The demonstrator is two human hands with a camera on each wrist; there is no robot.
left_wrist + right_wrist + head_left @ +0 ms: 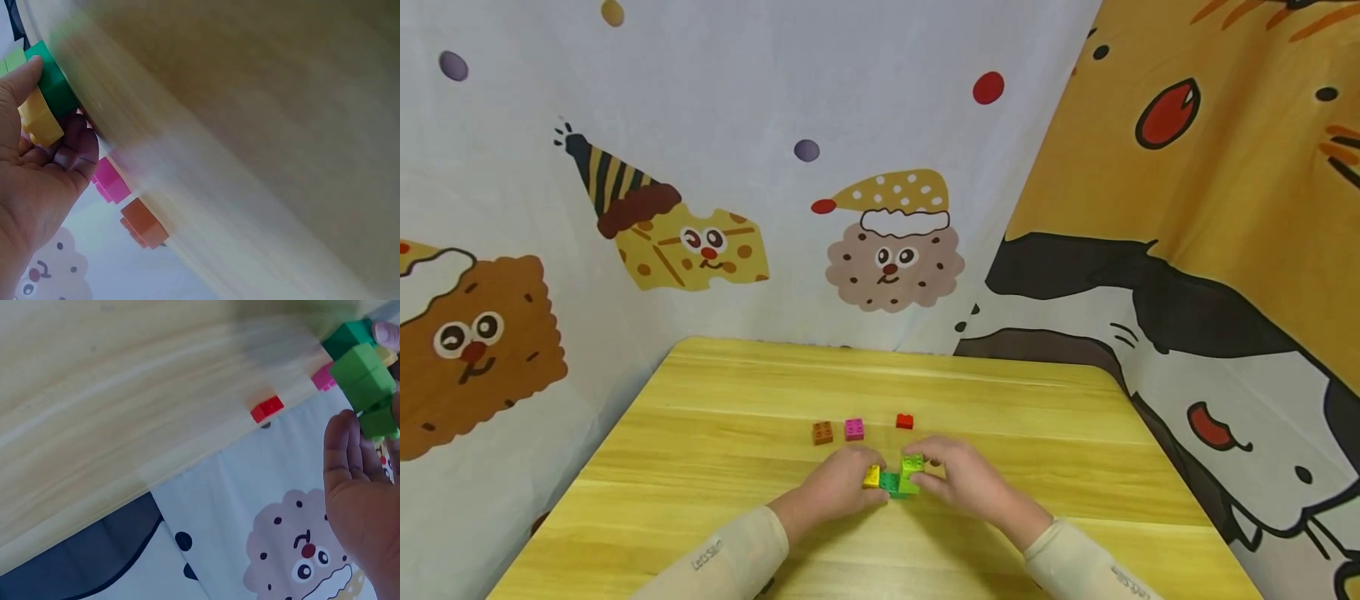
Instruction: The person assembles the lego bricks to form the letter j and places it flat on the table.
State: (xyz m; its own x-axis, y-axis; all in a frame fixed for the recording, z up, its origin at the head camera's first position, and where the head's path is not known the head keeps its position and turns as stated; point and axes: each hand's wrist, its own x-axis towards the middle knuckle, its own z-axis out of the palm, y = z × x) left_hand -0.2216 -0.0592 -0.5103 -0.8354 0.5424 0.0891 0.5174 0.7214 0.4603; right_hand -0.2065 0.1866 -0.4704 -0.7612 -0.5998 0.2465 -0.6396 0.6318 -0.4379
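Head view looks forward-down from above; nearer wrist views share the held bricks (361, 370).

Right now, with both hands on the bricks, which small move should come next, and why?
I would probably have the right hand press the top light green brick down while the left hand steadies the dark green brick and yellow brick. In the right wrist view, the top brick looks offset from the light green part beneath; I cannot tell if it is seated.

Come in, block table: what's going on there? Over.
Left hand holds yellow block. Right hand holds lime blocks, stacked on green block. Brown block, pink block, red block lie loose beyond, seemingly out of the way.
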